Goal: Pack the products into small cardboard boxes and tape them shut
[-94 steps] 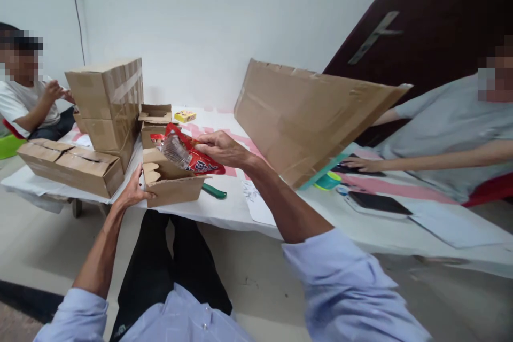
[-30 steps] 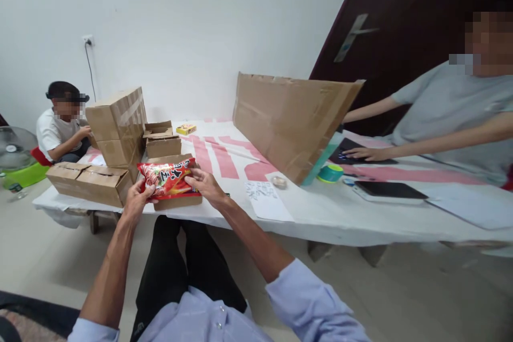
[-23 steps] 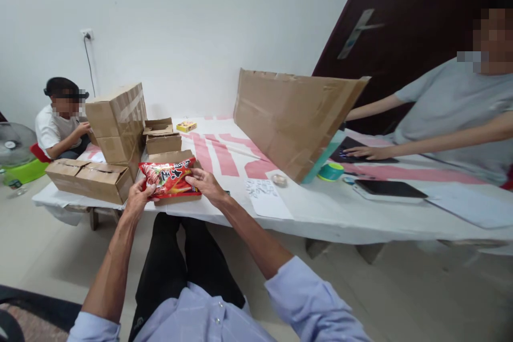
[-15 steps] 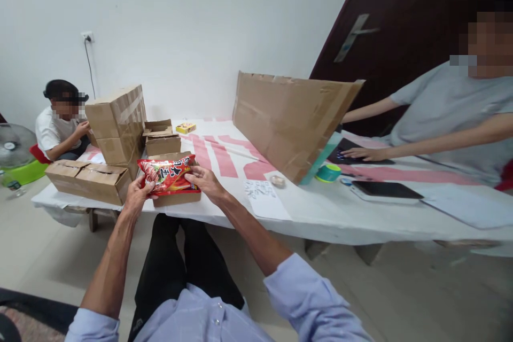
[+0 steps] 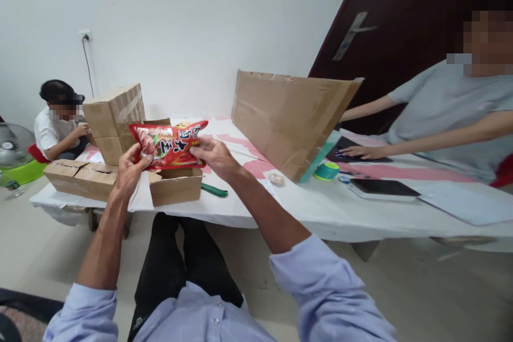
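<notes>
A red printed food packet (image 5: pixel 170 145) is held up between my two hands, above a small cardboard box (image 5: pixel 176 188) near the table's front edge. My left hand (image 5: pixel 131 168) grips the packet's lower left corner, thumb on its face. At the other end, my right hand (image 5: pixel 216 156) pinches the right side of the packet with thumb and fingers. The box below has its top open; its inside is mostly hidden. A green-handled tool (image 5: pixel 215 190) lies just right of the box.
Stacked cartons (image 5: pixel 114 117) and a long carton (image 5: pixel 78 179) stand at left. A big cardboard panel (image 5: pixel 292 117) leans mid-table. Further right are green tape (image 5: pixel 327 171), a tablet (image 5: pixel 385 188) and a person's hand (image 5: pixel 366 153) on a laptop. Another person sits far left.
Both my hands have raised the red packet off the small box, tilting its right end up. The box's opening and the green-handled tool now show.
</notes>
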Demonstrator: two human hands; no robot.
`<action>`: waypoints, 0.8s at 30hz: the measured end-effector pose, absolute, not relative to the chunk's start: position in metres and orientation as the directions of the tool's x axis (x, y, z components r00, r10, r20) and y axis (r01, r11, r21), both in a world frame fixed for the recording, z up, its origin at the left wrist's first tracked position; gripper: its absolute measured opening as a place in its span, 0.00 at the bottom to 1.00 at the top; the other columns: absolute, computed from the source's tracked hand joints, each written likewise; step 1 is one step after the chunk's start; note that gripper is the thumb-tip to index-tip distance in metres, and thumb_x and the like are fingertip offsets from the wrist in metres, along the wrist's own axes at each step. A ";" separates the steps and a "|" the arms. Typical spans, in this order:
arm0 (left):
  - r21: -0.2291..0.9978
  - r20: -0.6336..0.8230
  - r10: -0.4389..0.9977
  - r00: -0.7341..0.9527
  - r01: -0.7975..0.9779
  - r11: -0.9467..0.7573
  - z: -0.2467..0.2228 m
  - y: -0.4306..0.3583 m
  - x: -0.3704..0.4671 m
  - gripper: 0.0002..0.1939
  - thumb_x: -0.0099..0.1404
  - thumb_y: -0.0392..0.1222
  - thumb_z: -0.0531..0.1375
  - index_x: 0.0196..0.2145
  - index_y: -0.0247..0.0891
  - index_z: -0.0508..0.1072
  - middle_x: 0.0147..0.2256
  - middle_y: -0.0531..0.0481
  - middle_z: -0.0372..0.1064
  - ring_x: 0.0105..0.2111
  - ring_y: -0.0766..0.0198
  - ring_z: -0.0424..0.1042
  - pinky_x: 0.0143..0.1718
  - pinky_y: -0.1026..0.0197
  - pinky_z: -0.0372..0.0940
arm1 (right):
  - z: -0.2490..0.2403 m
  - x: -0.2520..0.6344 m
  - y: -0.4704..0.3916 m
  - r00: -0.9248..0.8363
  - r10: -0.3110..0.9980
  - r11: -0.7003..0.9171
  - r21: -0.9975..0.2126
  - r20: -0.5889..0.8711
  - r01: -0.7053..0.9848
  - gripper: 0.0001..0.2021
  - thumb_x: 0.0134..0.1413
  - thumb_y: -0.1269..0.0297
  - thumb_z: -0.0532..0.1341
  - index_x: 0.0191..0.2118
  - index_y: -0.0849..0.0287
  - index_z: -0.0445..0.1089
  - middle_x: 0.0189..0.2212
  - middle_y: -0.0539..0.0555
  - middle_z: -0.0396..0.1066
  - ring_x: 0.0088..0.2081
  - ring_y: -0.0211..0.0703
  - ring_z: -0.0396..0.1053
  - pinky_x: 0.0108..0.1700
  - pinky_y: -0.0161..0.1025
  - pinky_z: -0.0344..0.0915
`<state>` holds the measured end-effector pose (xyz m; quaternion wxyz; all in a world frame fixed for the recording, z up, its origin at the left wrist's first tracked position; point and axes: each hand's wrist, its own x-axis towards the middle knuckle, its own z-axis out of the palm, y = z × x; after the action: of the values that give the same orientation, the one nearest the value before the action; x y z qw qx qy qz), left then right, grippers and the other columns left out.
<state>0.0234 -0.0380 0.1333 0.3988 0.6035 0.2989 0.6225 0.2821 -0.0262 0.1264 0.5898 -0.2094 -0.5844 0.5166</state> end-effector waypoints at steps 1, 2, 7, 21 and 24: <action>0.828 0.556 0.829 0.063 -0.135 -0.545 0.141 -0.036 0.022 0.33 0.57 0.54 0.77 0.57 0.40 0.78 0.53 0.42 0.80 0.47 0.53 0.83 0.40 0.57 0.80 | 0.135 0.287 -0.024 -0.188 0.840 0.418 -0.828 0.508 -0.374 0.28 0.42 0.49 0.82 0.47 0.56 0.81 0.44 0.55 0.85 0.48 0.51 0.82 0.58 0.51 0.79; 0.805 0.590 0.804 0.078 -0.134 -0.578 0.146 -0.032 0.019 0.34 0.59 0.56 0.76 0.60 0.41 0.77 0.57 0.40 0.79 0.51 0.50 0.82 0.44 0.56 0.80 | 0.142 0.294 -0.021 -0.147 0.829 0.456 -0.805 0.539 -0.381 0.27 0.42 0.48 0.82 0.46 0.56 0.81 0.43 0.54 0.85 0.47 0.51 0.83 0.57 0.50 0.79; 0.820 0.572 0.814 0.096 -0.033 -0.572 0.122 -0.009 -0.022 0.48 0.58 0.59 0.76 0.70 0.45 0.65 0.69 0.33 0.66 0.67 0.40 0.71 0.61 0.44 0.73 | 0.145 0.345 0.003 0.132 0.781 0.614 -0.710 0.611 -0.344 0.25 0.44 0.50 0.82 0.46 0.54 0.80 0.39 0.52 0.85 0.44 0.50 0.84 0.52 0.47 0.81; 0.939 0.111 0.945 0.307 0.280 -0.201 -0.014 0.037 -0.029 0.84 0.37 0.51 0.83 0.80 0.45 0.39 0.79 0.28 0.40 0.78 0.31 0.43 0.72 0.33 0.55 | -0.038 0.406 0.085 0.438 0.890 0.253 -0.935 0.126 -0.246 0.26 0.37 0.54 0.82 0.40 0.61 0.77 0.33 0.57 0.82 0.35 0.51 0.82 0.48 0.55 0.82; 0.935 0.133 0.943 0.306 0.277 -0.221 -0.018 0.033 -0.028 0.79 0.40 0.50 0.82 0.80 0.47 0.42 0.77 0.29 0.45 0.76 0.31 0.50 0.69 0.34 0.61 | -0.053 0.399 0.106 0.396 0.908 0.243 -0.943 0.137 -0.229 0.28 0.35 0.51 0.82 0.40 0.59 0.76 0.34 0.56 0.82 0.34 0.51 0.82 0.47 0.57 0.83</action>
<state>-0.0283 0.0328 -0.0182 0.4348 0.6811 0.4476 0.3831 0.3993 0.1060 -0.0534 0.6969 -0.4608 -0.3682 0.4079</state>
